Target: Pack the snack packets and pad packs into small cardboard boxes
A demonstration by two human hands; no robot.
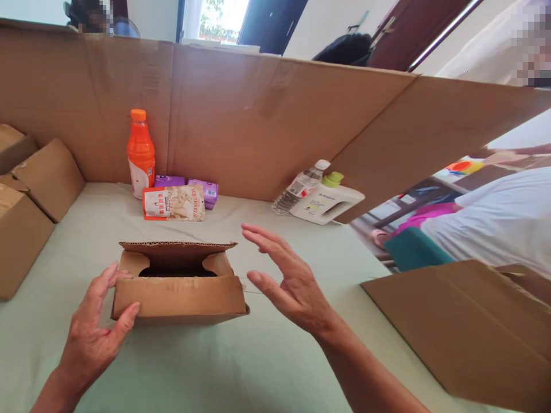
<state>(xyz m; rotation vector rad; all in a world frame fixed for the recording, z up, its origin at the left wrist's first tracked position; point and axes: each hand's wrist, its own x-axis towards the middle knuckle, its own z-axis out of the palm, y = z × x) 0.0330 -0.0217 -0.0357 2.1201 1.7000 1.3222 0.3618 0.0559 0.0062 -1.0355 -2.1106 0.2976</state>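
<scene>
A small cardboard box (185, 301) stands before me on the pale green cloth, its top flaps partly raised around a dark opening. My left hand (97, 321) grips its left end, thumb on the front face and fingers at the back of the corner. To the right of the box, my right hand (288, 281) is held in the air, fingers apart, with nothing in it and not touching the box. Behind the box lies a snack pouch (174, 203), next to an orange drink bottle (140, 155) and two purple packets (203, 192).
A clear water bottle (297, 189) leans beside a white jug with a green cap (325, 202). More cardboard boxes (26, 235) stand at the left. Tall cardboard panels (241, 115) wall the back. A cardboard sheet (465, 327) is at the right, near another person (495, 218).
</scene>
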